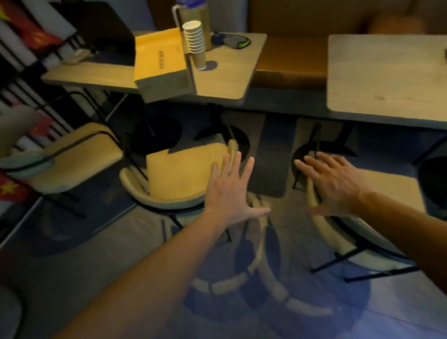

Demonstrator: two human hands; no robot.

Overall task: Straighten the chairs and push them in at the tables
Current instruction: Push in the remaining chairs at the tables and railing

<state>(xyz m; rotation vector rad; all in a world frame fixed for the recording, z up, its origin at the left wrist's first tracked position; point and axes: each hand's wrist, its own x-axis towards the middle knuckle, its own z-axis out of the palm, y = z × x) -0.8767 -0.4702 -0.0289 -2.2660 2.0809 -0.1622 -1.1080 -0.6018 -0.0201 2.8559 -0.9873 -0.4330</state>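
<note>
Two tan chairs with black metal legs stand in front of me. The left chair [180, 172] faces the left wooden table [227, 84], its seat pulled out from under the top. The right chair [393, 189] stands before the right table [385, 84]. My left hand [229, 192] hovers flat, fingers spread, over the left chair's right edge. My right hand [331, 183] is spread over the right chair's curved back. Neither hand grips anything. A third chair [65, 159] stands at the far left, beside the left table.
On the left table sit a yellow box [160, 60], a stack of paper cups [195, 44], a pitcher [193, 15] and a dark laptop [101, 24]. A brown bench [288, 59] runs behind the tables. Red flags and racks line the left wall.
</note>
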